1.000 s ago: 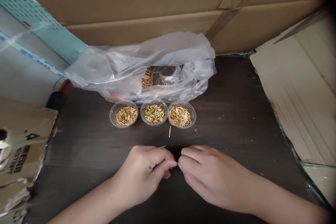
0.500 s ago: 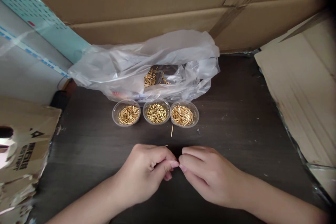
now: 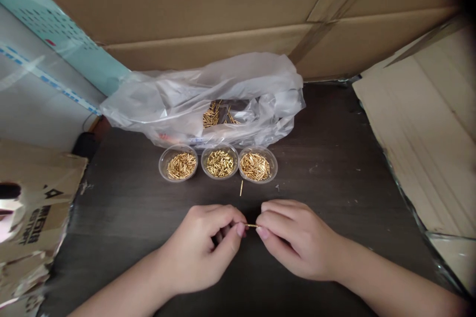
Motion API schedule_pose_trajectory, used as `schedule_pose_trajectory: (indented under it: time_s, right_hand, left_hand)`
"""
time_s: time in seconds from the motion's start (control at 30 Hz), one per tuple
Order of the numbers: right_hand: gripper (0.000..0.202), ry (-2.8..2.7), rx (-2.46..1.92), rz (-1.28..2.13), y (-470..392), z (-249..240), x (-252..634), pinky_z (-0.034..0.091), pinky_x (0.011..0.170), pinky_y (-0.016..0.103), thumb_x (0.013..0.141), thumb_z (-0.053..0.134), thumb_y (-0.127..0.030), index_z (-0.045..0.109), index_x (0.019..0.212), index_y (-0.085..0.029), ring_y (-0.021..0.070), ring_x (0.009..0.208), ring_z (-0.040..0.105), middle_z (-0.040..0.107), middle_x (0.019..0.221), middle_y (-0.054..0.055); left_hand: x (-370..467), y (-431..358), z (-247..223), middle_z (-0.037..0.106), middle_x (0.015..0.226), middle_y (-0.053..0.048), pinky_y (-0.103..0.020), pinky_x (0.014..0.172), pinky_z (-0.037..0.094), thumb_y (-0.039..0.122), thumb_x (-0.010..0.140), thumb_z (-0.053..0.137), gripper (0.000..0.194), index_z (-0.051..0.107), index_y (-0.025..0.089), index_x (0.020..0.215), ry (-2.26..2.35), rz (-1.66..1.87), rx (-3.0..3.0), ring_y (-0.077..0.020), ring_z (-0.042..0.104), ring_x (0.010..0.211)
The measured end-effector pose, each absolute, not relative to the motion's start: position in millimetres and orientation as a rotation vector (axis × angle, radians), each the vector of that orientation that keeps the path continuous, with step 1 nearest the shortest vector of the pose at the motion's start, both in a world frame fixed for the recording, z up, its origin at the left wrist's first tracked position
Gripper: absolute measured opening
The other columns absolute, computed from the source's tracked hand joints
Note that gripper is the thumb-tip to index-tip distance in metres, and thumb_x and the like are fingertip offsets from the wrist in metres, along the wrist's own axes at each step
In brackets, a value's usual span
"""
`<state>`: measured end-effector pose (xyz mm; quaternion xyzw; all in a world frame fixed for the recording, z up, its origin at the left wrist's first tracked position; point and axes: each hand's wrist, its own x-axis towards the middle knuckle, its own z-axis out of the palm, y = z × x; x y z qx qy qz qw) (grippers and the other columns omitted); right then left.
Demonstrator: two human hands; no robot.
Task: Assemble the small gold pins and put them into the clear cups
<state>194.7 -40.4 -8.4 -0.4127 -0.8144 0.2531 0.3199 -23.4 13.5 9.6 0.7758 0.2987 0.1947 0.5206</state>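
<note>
A thin brass-coloured pin [image 3: 252, 225] spans the small gap between my hands, lying level. My left hand [image 3: 208, 245] pinches one end between thumb and forefinger, its other fingers curled. The other end sits in the pinch of my right hand [image 3: 301, 240]. Whether the pin is one piece or two joined pieces is hidden by the fingertips. Beyond the hands, one loose brass pin [image 3: 241, 188] lies on the dark table. Three round clear cups stand in a row: a left cup [image 3: 160, 168], a middle cup [image 3: 203, 166] and a right cup [image 3: 275, 171], each holding small brass pieces.
Behind the cups lies a crumpled clear plastic bag [image 3: 159, 109] with longer brass pins [image 3: 211, 116] inside. A cardboard wall [image 3: 186, 5] closes the back, with cardboard flaps at left [image 3: 40, 208] and right [image 3: 409, 133]. Small scraps [image 3: 277, 187] dot the table.
My fingertips have moved slightly apart, and the pin now shows between them. A thin brass end that stuck out above my left hand no longer shows. The view has shifted a little.
</note>
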Motion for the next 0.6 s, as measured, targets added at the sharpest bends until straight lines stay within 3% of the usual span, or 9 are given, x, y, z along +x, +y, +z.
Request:
schedule_pose_trajectory:
  time_s: [0.33,0.6]
  right_hand:
    - [0.019,-2.113,-1.039,0.718,-40.3,-8.9,194.7,0.032,0.058,0.028,0.096,0.044,-0.013,0.055,0.081,-0.017,0.0113,0.06,0.039,0.045,0.067,-0.003]
    - [0.021,-2.116,-1.062,0.772,-40.6,-7.4,188.5,0.029,0.056,0.028,0.087,0.043,-0.013,0.044,0.067,-0.02,0.0107,0.053,0.033,0.039,0.058,-0.005]
  left_hand:
    - [-23.7,13.8,11.5,0.064,0.067,0.001,-0.019,0.055,0.042,0.009,0.088,0.053,0.014,0.062,0.015,0.079,0.664,0.487,1.908,-0.0092,0.056,0.058]
    - [-22.6,13.3,10.0,0.06,0.066,0.003,-0.019,0.056,0.04,0.006,0.085,0.051,0.014,0.056,0.017,0.078,0.639,0.495,1.89,-0.0085,0.053,0.058]
